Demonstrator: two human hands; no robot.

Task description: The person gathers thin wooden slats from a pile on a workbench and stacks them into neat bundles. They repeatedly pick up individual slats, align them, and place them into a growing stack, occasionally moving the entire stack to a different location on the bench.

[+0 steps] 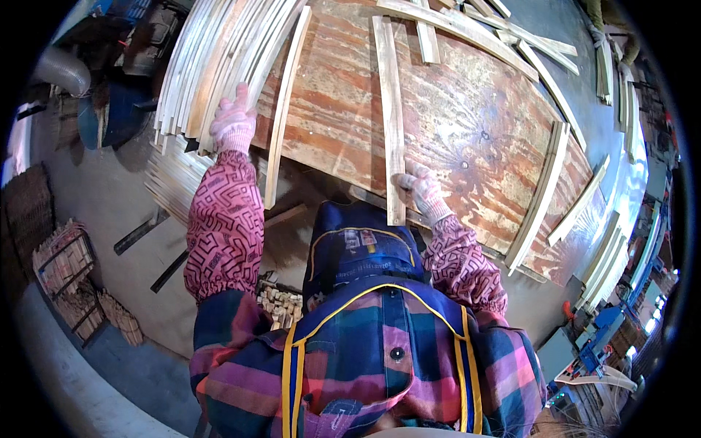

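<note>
I stand at a worn plywood worktable [453, 124]. My right hand [418, 190], in a pale glove, grips the near end of a long pale wooden slat [390, 109] that lies lengthways on the table and overhangs its front edge. My left hand [234, 124], gloved too, rests on the near ends of a thick stack of thin curved slats [219, 58] at the table's left; its fingers lie on the wood. Just right of that hand a single curved slat [283, 109] lies loose.
More slats lie across the far side [467, 29] and along the right edge [544, 193] of the table. Small wood offcuts [281, 303] sit in a box below me. Stacked bundles [66, 263] stand on the floor at left; machinery [595, 336] is at lower right.
</note>
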